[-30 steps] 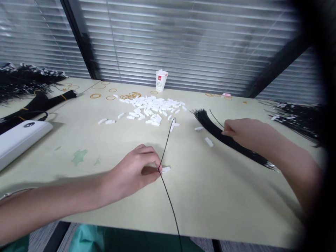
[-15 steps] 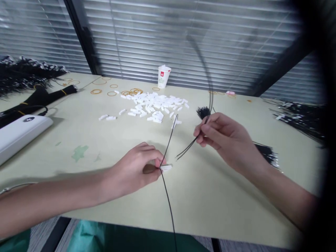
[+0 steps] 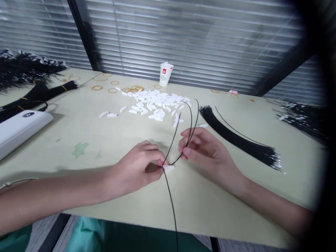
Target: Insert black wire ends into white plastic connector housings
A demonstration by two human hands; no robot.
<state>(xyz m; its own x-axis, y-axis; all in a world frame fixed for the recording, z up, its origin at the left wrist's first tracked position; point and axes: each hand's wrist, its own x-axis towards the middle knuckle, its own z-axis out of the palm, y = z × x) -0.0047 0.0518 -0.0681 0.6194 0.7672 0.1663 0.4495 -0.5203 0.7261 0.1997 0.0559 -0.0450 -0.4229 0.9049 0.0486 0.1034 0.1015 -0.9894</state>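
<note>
Between thumb and fingertips, my left hand (image 3: 143, 161) pinches a small white plastic connector (image 3: 169, 167) low over the table. A thin black wire (image 3: 171, 196) runs from this pinch, one end rising and the other hanging past the table edge. My right hand (image 3: 207, 150) is closed on two black wires (image 3: 192, 131), whose looped upper parts stand above the fingers. Their lower ends reach the white connector beside my left fingertips; whether they are inside it I cannot tell. Right of that hand lies a thick bundle of black wires (image 3: 236, 140).
Many loose white connectors (image 3: 157, 101) are heaped mid-table, with yellow rubber bands (image 3: 133, 89) and a paper cup (image 3: 166, 74) behind. A white device (image 3: 25, 131) and tied black bundles (image 3: 52, 92) occupy the left. More wires (image 3: 301, 119) lie far right.
My right hand has moved left and down, bringing the wire ends to the white connector. The wires' upper part now bends over lower. My left hand has stayed nearly still.
</note>
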